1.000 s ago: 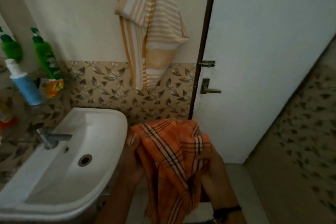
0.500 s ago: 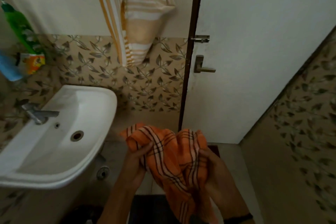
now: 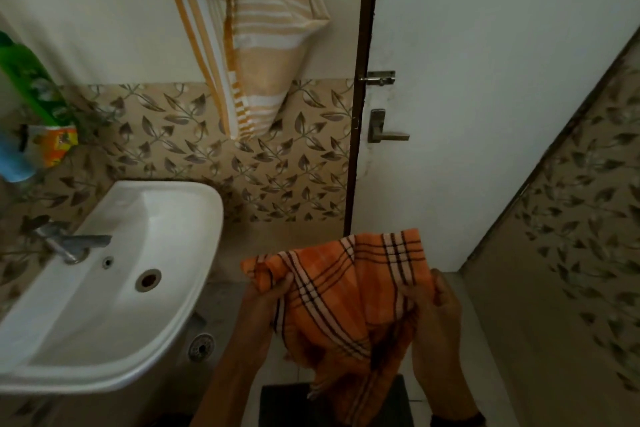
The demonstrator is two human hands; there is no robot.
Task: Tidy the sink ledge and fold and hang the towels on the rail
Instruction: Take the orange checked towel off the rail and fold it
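The left hand (image 3: 266, 298) pinches the upper left edge of an orange checked towel (image 3: 346, 291), thumb on the near face and fingers curled behind the cloth. The right hand (image 3: 440, 302) grips the upper right edge in the same way, fingers closed round the fabric. The two hands hold the towel spread between them at 6 o'clock. Its top edge is raised, its middle sags in folds, and a fringed end hangs down over a dark mat (image 3: 287, 406) on the floor. A dark band (image 3: 453, 421) sits on the right wrist.

At 9 o'clock a green bottle (image 3: 27, 80), a blue bottle (image 3: 14, 159) and an orange-and-yellow packet (image 3: 52, 146) stand close together. Their labels are too blurred to read.

A white sink (image 3: 114, 288) fills 8 o'clock, with a metal tap (image 3: 69, 243) at its left rim. A beige and white striped towel (image 3: 256, 28) hangs against the wall at 12 o'clock, its top running out of the picture. Leaf-patterned tiles (image 3: 173, 135) cover the lower wall behind the sink. A white door (image 3: 485, 80) spans 1 to 3 o'clock, with a latch bolt (image 3: 379, 77) above a lever handle (image 3: 384, 128) near its dark frame.
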